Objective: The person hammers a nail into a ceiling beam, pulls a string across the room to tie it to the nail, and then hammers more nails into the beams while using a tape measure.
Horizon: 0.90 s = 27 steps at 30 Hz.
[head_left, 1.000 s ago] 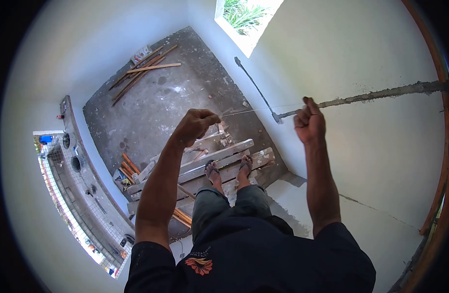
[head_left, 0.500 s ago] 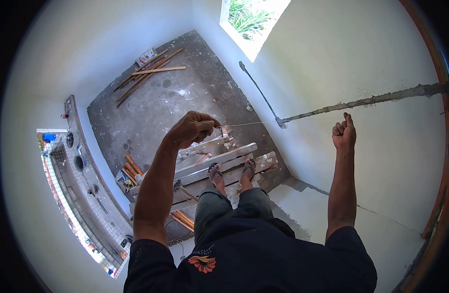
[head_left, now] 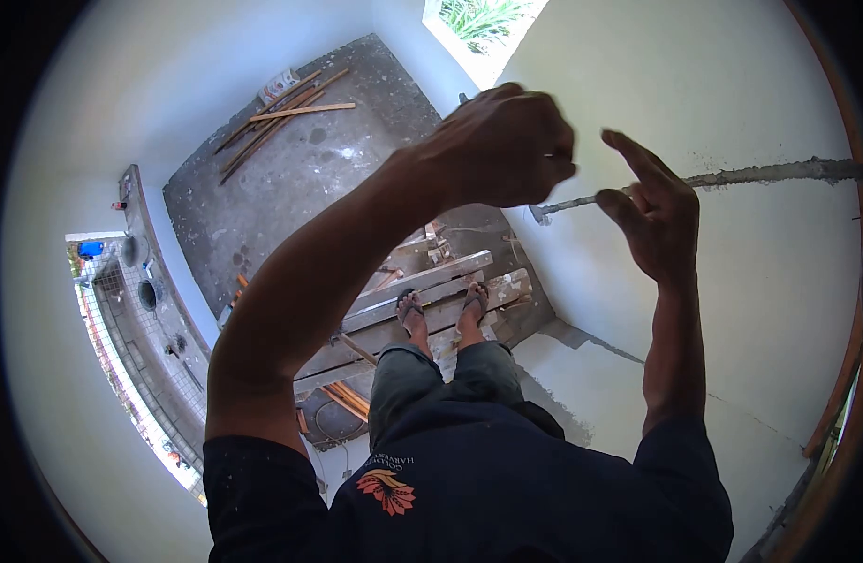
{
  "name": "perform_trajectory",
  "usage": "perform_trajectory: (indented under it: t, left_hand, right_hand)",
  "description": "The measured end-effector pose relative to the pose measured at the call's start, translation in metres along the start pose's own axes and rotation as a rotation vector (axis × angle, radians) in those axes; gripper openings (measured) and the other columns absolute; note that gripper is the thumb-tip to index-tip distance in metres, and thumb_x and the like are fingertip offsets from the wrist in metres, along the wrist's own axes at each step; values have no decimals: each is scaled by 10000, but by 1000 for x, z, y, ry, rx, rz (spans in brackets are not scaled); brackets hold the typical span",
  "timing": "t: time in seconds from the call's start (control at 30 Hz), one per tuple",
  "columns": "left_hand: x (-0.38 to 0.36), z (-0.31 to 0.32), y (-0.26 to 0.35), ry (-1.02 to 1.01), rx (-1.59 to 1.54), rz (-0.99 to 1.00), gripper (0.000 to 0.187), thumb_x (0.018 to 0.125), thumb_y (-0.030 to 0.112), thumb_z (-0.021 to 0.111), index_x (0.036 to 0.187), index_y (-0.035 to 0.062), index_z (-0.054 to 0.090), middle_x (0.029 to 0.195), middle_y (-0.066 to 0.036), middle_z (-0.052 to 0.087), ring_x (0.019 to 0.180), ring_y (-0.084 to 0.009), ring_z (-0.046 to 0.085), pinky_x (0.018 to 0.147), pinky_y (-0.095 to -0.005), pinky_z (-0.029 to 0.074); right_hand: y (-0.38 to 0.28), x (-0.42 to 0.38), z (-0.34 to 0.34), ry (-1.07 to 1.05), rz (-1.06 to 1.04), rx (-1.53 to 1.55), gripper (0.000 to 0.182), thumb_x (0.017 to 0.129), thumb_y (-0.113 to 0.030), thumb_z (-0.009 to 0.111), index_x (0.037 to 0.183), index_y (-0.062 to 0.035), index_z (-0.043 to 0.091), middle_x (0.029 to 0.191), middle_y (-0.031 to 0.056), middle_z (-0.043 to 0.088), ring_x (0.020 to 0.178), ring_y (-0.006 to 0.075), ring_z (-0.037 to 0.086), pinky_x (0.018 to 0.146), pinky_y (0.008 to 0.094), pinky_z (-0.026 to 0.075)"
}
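Observation:
My left hand (head_left: 511, 145) is raised in front of the wall, its fingers closed in a pinch. A tiny pale bit of string (head_left: 550, 155) shows at its fingers; the rest of the string cannot be made out. Close by on the right, my right hand (head_left: 652, 211) has its index finger stretched up and its thumb spread apart, while the other fingers curl in. Nothing shows between that thumb and index finger. Behind both hands, a grey mortar-filled groove (head_left: 769, 174) runs along the pale wall (head_left: 619, 310).
My feet in flip-flops (head_left: 469, 300) stand on wooden planks (head_left: 422, 281) raised above the concrete floor (head_left: 300, 178). Timber strips (head_left: 281, 117) and a white bucket (head_left: 280, 86) lie at the far wall. A window opening (head_left: 483, 33) is ahead; a counter ledge (head_left: 159, 263) is left.
My left hand has risen and moved right, close to my right hand. My right thumb and index finger have spread apart. The string stretched between the hands no longer shows.

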<state>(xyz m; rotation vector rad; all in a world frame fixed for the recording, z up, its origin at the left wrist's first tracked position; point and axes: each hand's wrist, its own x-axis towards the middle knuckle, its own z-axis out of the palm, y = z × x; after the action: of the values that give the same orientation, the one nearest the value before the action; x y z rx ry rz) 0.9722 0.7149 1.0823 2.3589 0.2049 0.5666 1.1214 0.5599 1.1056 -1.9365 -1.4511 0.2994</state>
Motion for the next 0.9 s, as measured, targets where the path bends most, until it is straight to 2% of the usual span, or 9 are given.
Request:
perform_trajectory:
  t: [0.2,0.37,0.43,0.5,0.57,0.6,0.73,0.83,0.9]
  left_hand:
    - [15,-35,14,-21,-216,-175,197,750,205,680,737,9,688,516,-86,580,454,-128,533,497,-296,439]
    - [-25,-102,-47,-126,183,-14,241,814,240,648,808,-1,664,657,-92,611,586,-113,527,578,-279,430]
    - [-67,-153,-81,102,286,-269,229,850,247,604,788,28,624,617,30,511,545,-73,421,529,-262,371]
    - [-100,-244,-91,47,420,-826,313,879,313,583,953,14,638,755,12,603,685,-76,516,672,-265,433]
    - [-162,-332,-127,285,764,-622,327,920,337,528,1144,112,609,990,-47,614,812,-103,532,708,-249,431]
    - [-216,-411,-168,288,619,-470,445,941,372,469,1304,115,486,1255,-102,530,1121,-182,508,951,-297,396]
    - [-181,-425,-17,589,1083,-459,294,858,238,601,838,-46,676,812,-158,663,664,-263,588,619,-364,494]
    - [-166,-447,28,356,1386,-528,329,855,260,603,887,-60,670,838,-183,664,728,-278,615,673,-364,503]
    - [-158,-443,38,572,1351,-574,330,854,254,599,882,-68,668,841,-190,664,735,-283,618,679,-376,501]
  right_hand:
    - [-21,22,-16,-156,-96,41,136,834,-105,617,926,-21,671,651,44,624,580,45,516,522,223,419]
    - [14,20,-25,-218,-154,-236,97,843,-73,566,769,-11,564,665,91,599,565,179,560,539,300,441]
    - [64,15,-38,-169,-136,-414,83,846,-77,540,796,-11,529,709,140,581,617,299,569,575,348,448]
    - [122,5,-58,-103,-54,-514,83,860,-83,505,814,-14,516,686,161,552,611,324,559,570,373,441]
    - [182,-10,-80,-53,12,-554,101,875,-102,496,832,-13,515,702,179,566,633,350,569,584,399,448]
    - [204,-18,-89,-43,115,-617,116,886,-116,493,845,-11,522,725,191,586,669,365,583,599,415,454]
    - [280,-49,-115,69,262,-775,159,910,-169,485,866,-22,528,758,196,612,722,385,602,620,441,461]
    - [300,-51,-114,87,338,-780,188,923,-206,468,894,-32,532,778,196,620,733,388,606,625,451,460]
    - [313,-52,-116,101,353,-831,199,931,-218,454,902,-36,529,788,198,618,744,397,600,624,454,456]
